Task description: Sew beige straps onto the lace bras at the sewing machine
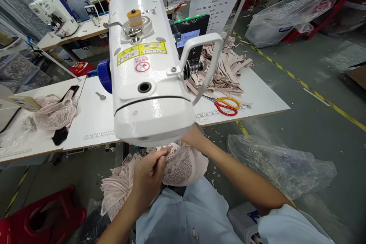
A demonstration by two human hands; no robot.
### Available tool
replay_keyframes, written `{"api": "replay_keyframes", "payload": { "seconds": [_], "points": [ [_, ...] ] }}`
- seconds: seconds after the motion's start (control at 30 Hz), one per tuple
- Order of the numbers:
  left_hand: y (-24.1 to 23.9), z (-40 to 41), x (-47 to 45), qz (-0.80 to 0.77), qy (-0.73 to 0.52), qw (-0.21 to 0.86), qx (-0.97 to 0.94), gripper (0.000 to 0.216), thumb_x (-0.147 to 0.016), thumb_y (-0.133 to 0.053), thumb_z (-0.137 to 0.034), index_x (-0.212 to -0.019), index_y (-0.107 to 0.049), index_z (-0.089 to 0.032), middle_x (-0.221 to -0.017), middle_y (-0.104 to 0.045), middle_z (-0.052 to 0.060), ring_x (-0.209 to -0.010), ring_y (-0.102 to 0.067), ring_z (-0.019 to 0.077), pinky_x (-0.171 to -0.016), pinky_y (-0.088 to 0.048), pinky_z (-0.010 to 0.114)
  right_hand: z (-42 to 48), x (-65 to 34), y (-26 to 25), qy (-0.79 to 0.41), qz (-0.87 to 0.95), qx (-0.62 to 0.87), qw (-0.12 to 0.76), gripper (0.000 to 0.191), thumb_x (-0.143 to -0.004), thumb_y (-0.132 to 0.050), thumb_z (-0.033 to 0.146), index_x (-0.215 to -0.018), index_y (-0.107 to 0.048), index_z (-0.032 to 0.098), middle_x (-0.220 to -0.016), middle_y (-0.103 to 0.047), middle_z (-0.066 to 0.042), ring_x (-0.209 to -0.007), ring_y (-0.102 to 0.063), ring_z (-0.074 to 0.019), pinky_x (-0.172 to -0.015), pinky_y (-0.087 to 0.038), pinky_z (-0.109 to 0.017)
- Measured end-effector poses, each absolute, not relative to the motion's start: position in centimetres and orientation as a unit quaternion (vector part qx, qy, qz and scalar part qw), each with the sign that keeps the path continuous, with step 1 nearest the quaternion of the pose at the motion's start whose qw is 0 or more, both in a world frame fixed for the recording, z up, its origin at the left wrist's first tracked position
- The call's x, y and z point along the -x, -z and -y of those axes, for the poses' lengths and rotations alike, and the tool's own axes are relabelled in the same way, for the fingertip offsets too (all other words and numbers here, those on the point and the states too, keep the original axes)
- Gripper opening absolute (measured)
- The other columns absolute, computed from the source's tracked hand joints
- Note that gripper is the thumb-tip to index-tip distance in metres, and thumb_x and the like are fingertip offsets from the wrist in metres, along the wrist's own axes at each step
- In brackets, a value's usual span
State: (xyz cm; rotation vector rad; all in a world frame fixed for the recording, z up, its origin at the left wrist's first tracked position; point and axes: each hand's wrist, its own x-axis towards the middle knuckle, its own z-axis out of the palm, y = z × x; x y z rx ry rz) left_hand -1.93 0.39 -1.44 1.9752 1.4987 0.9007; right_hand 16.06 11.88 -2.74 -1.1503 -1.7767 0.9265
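A white sewing machine [143, 68] fills the middle of the head view and hides its own needle area. Below its head, my left hand [148, 175] is closed in a pinch on a pale pink lace garment [183, 164] that lies bunched over my lap. My right forearm [243, 179] reaches up under the machine head; its hand is hidden behind the machine. More of the lace fabric [114, 194] hangs to the left of my left wrist.
The white table [263, 99] carries red-and-yellow scissors [227, 105], a heap of beige straps [225, 72] and a control panel [190, 38]. Left, a second table holds lace pieces [54, 112]. Plastic bag [280, 164] right, red stool [40, 217] bottom left on the floor.
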Motion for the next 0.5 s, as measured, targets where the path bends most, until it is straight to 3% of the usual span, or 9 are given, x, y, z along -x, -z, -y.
{"api": "replay_keyframes", "payload": {
  "seconds": [0.1, 0.27, 0.37, 0.5],
  "points": [
    [1.5, -0.2, 1.9, -0.562, -0.323, 0.238, -0.723, 0.026, -0.095, -0.051, -0.023, -0.117, -0.064, -0.024, -0.112, -0.072, 0.003, -0.102, -0.068, 0.0178, -0.087, -0.052, 0.027, -11.9, -16.0, 3.3, -0.357, 0.703, 0.453, 0.415, 0.006, -0.079, -0.059, 0.019, -0.078, -0.063, 0.023, -0.089, -0.061, -0.005, -0.079, -0.057, -0.0215, -0.074, -0.051, -0.036],
    [1.8, 0.0, 2.1, -0.616, -0.296, 0.208, -0.7, 0.03, -0.095, -0.05, -0.028, -0.125, -0.055, -0.021, -0.097, -0.07, 0.005, -0.081, -0.067, 0.0184, -0.067, -0.052, 0.026, -11.9, -16.0, 3.6, -0.354, 0.696, 0.448, 0.434, 0.008, -0.078, -0.055, 0.017, -0.076, -0.061, 0.023, -0.091, -0.061, -0.005, -0.078, -0.059, -0.0209, -0.074, -0.051, -0.035],
    [2.1, 0.1, 1.7, -0.617, -0.319, 0.105, -0.711, 0.029, -0.094, -0.052, -0.029, -0.12, -0.055, -0.017, -0.104, -0.064, 0.011, -0.095, -0.063, 0.0238, -0.079, -0.052, 0.033, -11.7, -16.1, 3.5, -0.348, 0.695, 0.453, 0.436, 0.008, -0.078, -0.056, 0.018, -0.074, -0.06, 0.023, -0.09, -0.062, -0.004, -0.078, -0.059, -0.0206, -0.074, -0.05, -0.034],
    [2.0, 0.4, -0.3, -0.562, -0.326, -0.015, -0.76, 0.036, -0.09, -0.058, -0.023, -0.125, -0.054, -0.014, -0.119, -0.057, 0.017, -0.115, -0.052, 0.0296, -0.099, -0.042, 0.045, -11.5, -16.1, 3.5, -0.335, 0.704, 0.449, 0.436, 0.007, -0.079, -0.055, 0.019, -0.077, -0.06, 0.024, -0.087, -0.061, -0.004, -0.079, -0.058, -0.0209, -0.072, -0.05, -0.033]
  ]
}}
